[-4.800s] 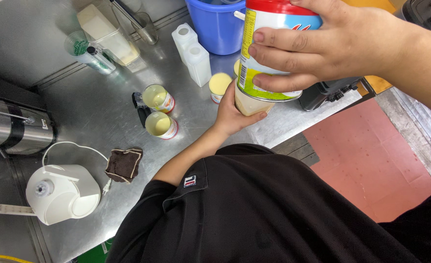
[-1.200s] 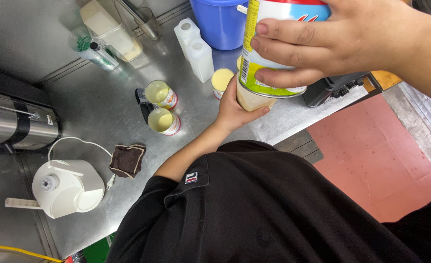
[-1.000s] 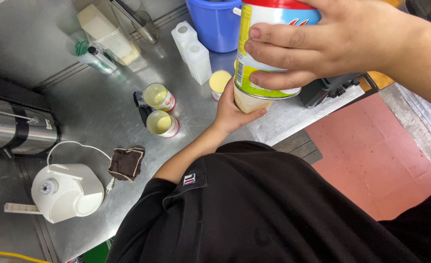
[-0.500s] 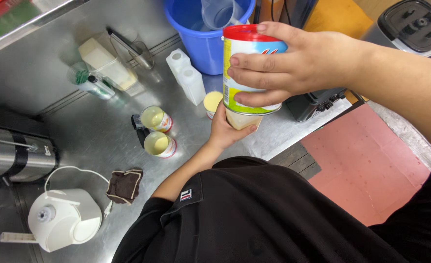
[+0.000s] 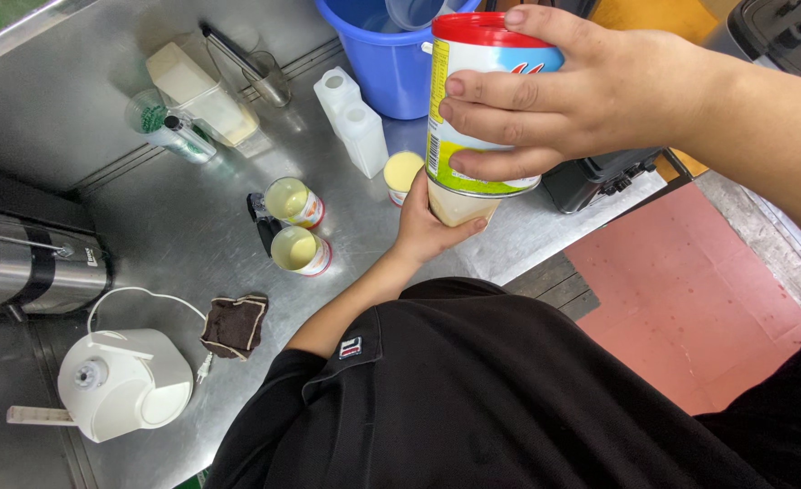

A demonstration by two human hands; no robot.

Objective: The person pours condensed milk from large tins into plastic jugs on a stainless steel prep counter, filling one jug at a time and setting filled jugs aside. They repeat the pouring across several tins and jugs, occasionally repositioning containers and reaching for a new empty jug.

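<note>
My right hand [image 5: 591, 91] grips a tall can [image 5: 473, 100] with a red lid and a yellow, white and blue label, held upright above a clear plastic cup [image 5: 459, 206] of pale creamy liquid. My left hand [image 5: 423, 231] cups that cup from below and behind, over the steel counter [image 5: 174, 235]. The can's bottom hides the cup's rim. Two opened tins [image 5: 296, 226] of yellowish milk stand left of my left hand, and a third small tin [image 5: 401, 174] sits just behind it.
A blue bucket [image 5: 391, 63] and two white plastic bottles [image 5: 353, 122] stand at the back. A white electric kettle [image 5: 124, 385], a brown cloth [image 5: 236, 324] and a steel appliance [image 5: 29, 263] are at the left. A black machine [image 5: 600, 172] sits at the counter's right edge, above a red floor.
The view has tilted up, so the bucket and the back of the counter show more. Can and cup stay held together in both hands.
</note>
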